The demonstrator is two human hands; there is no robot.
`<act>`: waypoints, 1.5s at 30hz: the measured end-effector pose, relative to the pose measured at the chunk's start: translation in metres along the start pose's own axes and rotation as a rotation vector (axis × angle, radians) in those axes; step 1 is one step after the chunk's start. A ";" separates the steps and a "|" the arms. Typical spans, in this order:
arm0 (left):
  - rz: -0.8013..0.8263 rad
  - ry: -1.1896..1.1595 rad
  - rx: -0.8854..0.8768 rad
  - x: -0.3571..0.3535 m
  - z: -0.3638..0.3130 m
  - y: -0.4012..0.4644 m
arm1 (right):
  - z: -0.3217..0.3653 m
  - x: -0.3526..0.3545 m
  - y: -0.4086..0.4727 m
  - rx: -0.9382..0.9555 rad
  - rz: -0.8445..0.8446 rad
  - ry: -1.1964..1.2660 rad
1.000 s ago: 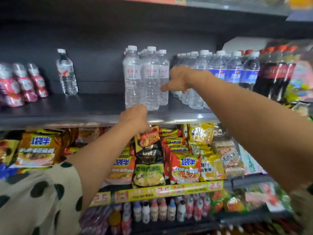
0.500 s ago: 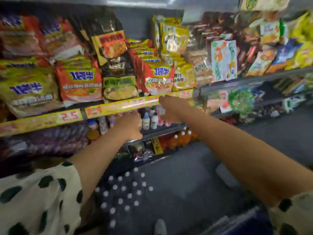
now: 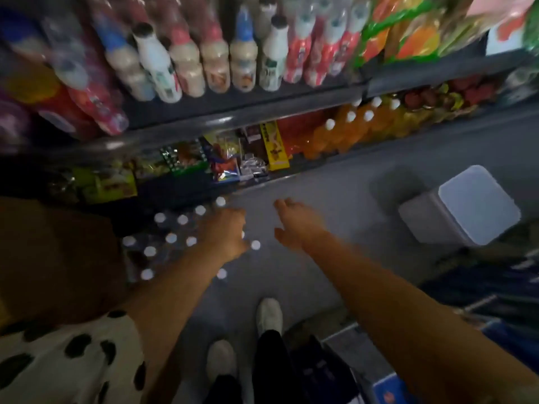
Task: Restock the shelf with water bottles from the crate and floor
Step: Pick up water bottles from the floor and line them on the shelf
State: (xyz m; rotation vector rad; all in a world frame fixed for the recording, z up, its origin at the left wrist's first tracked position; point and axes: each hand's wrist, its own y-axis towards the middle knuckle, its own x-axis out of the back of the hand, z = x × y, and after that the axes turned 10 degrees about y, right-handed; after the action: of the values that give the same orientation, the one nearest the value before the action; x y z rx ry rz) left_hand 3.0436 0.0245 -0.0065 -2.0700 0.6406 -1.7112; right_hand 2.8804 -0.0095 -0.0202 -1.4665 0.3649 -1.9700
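A cluster of water bottles [image 3: 172, 239] stands on the grey floor below the shelves, seen from above as several white caps. My left hand [image 3: 226, 233] hovers over the right side of the cluster, fingers spread, holding nothing; whether it touches a cap is blurred. My right hand [image 3: 293, 224] reaches down just right of the bottles, over bare floor, fingers apart and empty. The water shelf itself is out of view.
Shelves of drink bottles [image 3: 215, 68], orange bottles [image 3: 350, 129] and snack packs [image 3: 233, 158] rise ahead. A white lidded box [image 3: 478, 205] sits on the floor at right. A brown cardboard box [image 3: 58, 258] is at left. My shoes [image 3: 269, 314] stand below.
The view has swung from the upper water shelf down to the floor. Both hands have dropped from the shelf edge to just above the floor bottles.
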 end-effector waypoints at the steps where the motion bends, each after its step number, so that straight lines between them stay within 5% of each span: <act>1: 0.012 -0.002 -0.012 -0.027 0.004 0.015 | -0.010 -0.025 0.014 -0.014 0.016 0.006; 12: 0.088 0.165 0.062 -0.209 0.043 0.106 | -0.051 -0.242 0.129 -0.048 0.132 -0.103; 21: 0.004 0.059 0.071 -0.223 0.060 0.106 | -0.052 -0.248 0.149 0.040 0.062 -0.176; 31: -0.036 -0.107 -0.009 -0.055 0.024 0.009 | 0.012 -0.011 0.010 0.209 0.049 -0.055; 45: -0.297 -0.505 -0.386 0.282 -0.021 -0.212 | 0.208 0.394 -0.300 0.655 -0.378 -0.015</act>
State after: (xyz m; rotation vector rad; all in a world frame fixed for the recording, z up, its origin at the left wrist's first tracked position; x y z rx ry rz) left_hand 3.0887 0.0401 0.3438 -2.8498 0.5475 -1.1703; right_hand 2.9091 -0.0051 0.5163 -1.1628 -0.5619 -2.0748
